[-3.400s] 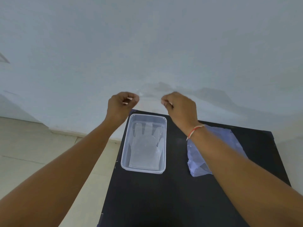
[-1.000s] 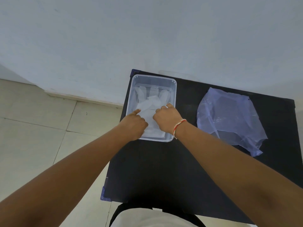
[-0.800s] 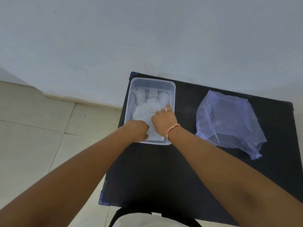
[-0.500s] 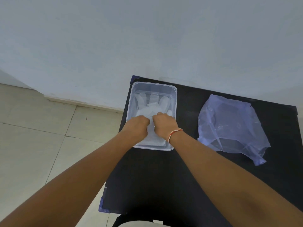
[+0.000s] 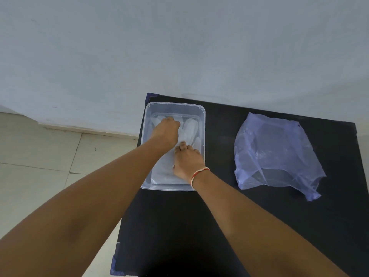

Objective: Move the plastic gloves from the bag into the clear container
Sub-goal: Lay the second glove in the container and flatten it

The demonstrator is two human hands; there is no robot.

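The clear container (image 5: pixel 201 114) sits at the far left of the black table (image 5: pixel 199 226). Thin translucent plastic gloves (image 5: pixel 190 127) lie flat inside it. My left hand (image 5: pixel 166 130) is deep in the container at its far end, fingers curled down onto the top glove. My right hand (image 5: pixel 187 159), with a red and white thread on the wrist, presses fingertips on the glove near the middle. Whether either hand pinches the glove is hidden by the knuckles. The bluish plastic bag (image 5: pixel 275 154) lies crumpled to the right, apart from both hands.
The table stands against a pale wall (image 5: pixel 179 47). Its left edge drops off to a tiled floor (image 5: pixel 40 156). The container sits close to that left edge. Bare black tabletop lies between container and bag and in front of both.
My left hand has slid from the middle of the container toward its far end along the glove. My right hand has stayed near the middle. Earlier, both hands held a glove up above the container.
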